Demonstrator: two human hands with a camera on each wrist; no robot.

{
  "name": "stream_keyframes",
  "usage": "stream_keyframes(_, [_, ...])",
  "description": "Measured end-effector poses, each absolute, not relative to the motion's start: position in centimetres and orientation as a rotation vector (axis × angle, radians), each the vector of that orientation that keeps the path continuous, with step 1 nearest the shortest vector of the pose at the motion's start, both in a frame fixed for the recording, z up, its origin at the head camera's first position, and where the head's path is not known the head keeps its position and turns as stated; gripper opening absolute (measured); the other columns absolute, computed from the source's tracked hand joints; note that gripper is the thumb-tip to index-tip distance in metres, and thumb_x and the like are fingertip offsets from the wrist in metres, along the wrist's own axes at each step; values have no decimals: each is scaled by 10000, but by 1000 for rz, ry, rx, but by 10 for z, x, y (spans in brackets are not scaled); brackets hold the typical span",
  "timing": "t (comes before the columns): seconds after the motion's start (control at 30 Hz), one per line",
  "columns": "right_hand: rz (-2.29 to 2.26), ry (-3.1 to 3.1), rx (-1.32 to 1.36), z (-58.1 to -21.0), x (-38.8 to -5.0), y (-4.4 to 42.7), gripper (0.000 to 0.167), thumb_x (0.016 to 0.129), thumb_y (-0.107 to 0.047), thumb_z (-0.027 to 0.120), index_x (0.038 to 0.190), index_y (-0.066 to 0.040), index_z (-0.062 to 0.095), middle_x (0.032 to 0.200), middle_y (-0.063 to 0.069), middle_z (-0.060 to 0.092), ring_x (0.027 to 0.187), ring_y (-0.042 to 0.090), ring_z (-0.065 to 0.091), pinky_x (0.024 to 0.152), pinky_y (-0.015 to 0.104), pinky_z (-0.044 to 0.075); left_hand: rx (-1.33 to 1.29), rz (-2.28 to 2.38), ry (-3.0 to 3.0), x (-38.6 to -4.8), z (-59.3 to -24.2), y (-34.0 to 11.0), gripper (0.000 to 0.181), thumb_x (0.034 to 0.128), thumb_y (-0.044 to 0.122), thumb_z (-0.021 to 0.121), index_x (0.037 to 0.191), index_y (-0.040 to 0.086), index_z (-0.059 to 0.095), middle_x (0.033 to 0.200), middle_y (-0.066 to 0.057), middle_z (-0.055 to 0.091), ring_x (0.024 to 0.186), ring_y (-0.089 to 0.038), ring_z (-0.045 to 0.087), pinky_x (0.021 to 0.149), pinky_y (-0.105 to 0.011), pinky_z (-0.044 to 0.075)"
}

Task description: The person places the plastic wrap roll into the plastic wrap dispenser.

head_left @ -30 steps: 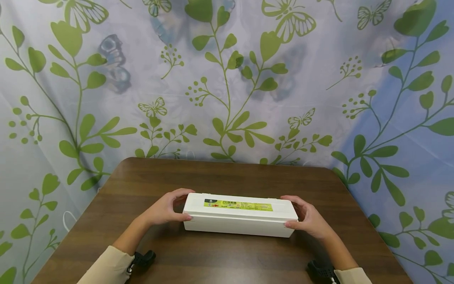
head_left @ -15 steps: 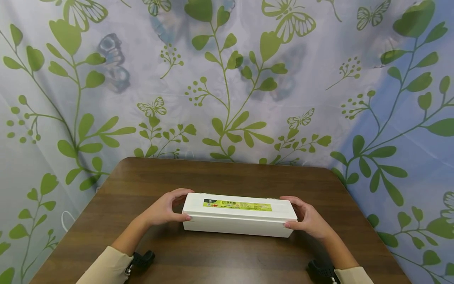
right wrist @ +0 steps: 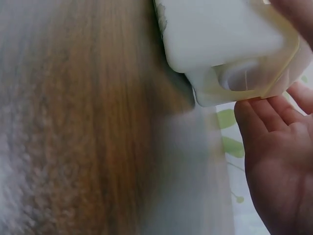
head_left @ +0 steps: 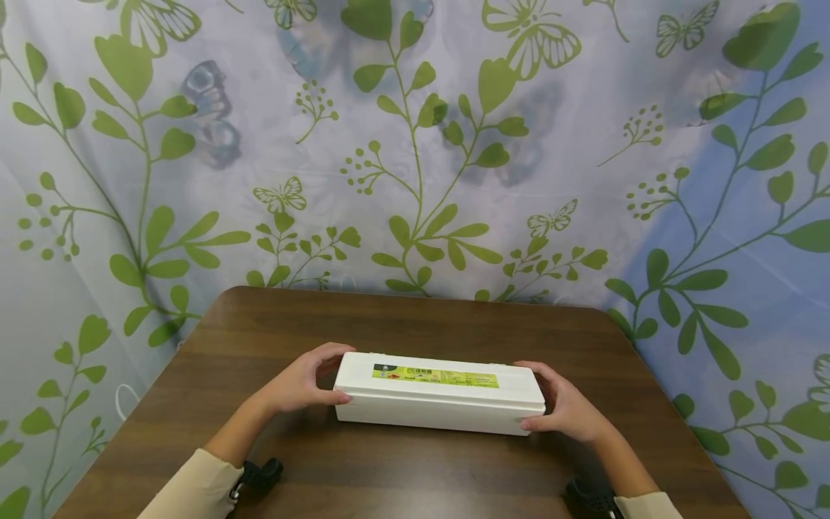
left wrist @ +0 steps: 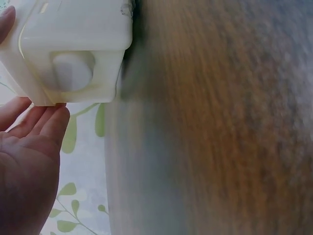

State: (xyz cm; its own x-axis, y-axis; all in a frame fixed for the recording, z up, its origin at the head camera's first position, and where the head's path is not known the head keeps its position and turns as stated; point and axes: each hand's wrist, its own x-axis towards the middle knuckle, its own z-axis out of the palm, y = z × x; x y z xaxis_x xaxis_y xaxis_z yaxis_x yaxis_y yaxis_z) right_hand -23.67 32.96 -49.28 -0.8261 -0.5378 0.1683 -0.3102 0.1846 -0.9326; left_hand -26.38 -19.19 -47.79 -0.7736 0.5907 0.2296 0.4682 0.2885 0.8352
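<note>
A long white cling film box (head_left: pixel 434 414) with a green-and-yellow label (head_left: pixel 436 375) on its lid lies on the table in the head view. My left hand (head_left: pixel 303 382) grips its left end, thumb at the front and fingers behind. At the right end my right hand (head_left: pixel 569 405) holds it the same way, its thumb low on the front wall. Both wrist views show an end of the box with a round white roll end (left wrist: pixel 72 71) in an opening. The lid looks closed. Some fingertips are hidden behind the box.
The brown wooden table (head_left: pixel 415 476) reaches back to a hanging cloth (head_left: pixel 447 180) printed with green leaves and butterflies. A white cord loop (head_left: pixel 119 400) hangs by the table's left edge. Black straps (head_left: pixel 261 476) sit at both wrists.
My right thumb has slid slightly down the front of the box, and the right hand has dropped a little. The left hand and the box look unmoved.
</note>
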Motion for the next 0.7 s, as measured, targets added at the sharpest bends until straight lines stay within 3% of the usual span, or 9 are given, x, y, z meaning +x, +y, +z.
stream_keyframes(0.4, [-1675,2326,-815,-495,-236,327,863,777,48,836,1498,-37,370,1348,118,556,1089,146,631,791,379,617,1035,1416,2417,-263,-480,-195,938,730,250,945,1495,87,428,1481,-47,497,1383,-279,481,1169,-532,356])
stream_keyframes(0.7, [-1683,2329,-842,-496,-235,327,880,770,55,838,1501,-4,351,1346,133,535,1071,139,619,740,394,622,1070,1407,2428,-263,-483,-194,922,719,243,955,1472,145,432,1452,-24,506,1356,-255,491,1169,-538,372])
